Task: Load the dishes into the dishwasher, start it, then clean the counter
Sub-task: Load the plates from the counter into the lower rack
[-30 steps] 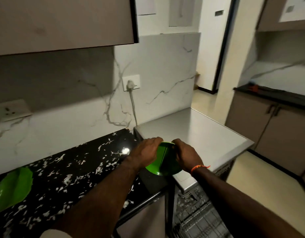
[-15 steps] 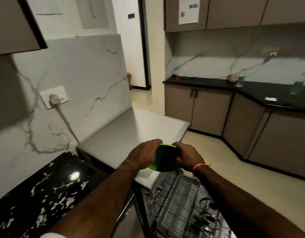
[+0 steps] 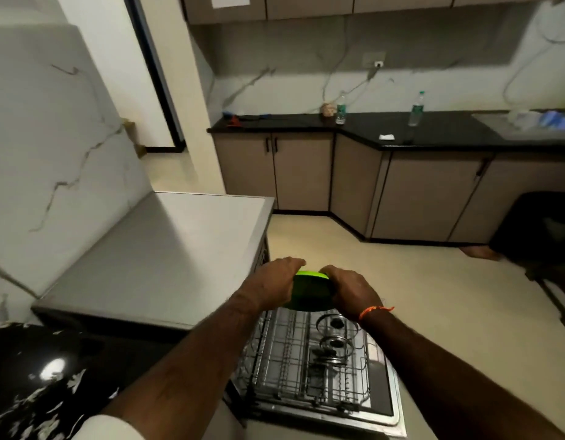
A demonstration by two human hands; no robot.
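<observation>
Two hands: your left hand (image 3: pixel 276 282) and right hand (image 3: pixel 351 292) both grip one green dish (image 3: pixel 309 292), fingers curled round its opposite edges.
Dish position: it sits between your palms, tilted so its bright rim faces up and away from you, above the far end of the pulled-out dishwasher rack (image 3: pixel 306 354).
Grip state: both hands are closed round the dish; your left covers its left edge, your right its right edge, and only the middle strip of green shows.
Rack: a wire basket resting over the lowered dishwasher door (image 3: pixel 390 408), just off the front right corner of the steel counter (image 3: pixel 154 258).
Rack contents: a few round metal pieces (image 3: pixel 336 339) lie along the rack's right side; you cannot tell exactly what they are.
Hidden: the dish's inner face, its full shape and its lower edge are covered by your hands; whether it is a plate or a shallow bowl is unclear.
Cut off: the black speckled counter (image 3: pixel 30 382) runs out of view at the lower left corner.
Far counter: two bottles (image 3: pixel 340 110) stand near the back edge of the black counter (image 3: pixel 433 131) across the room.
Writing: the bottle labels and the sheet on the upper cabinet are too blurred to read.
Wrist: an orange thread band (image 3: pixel 375 311) circles your right wrist.
</observation>
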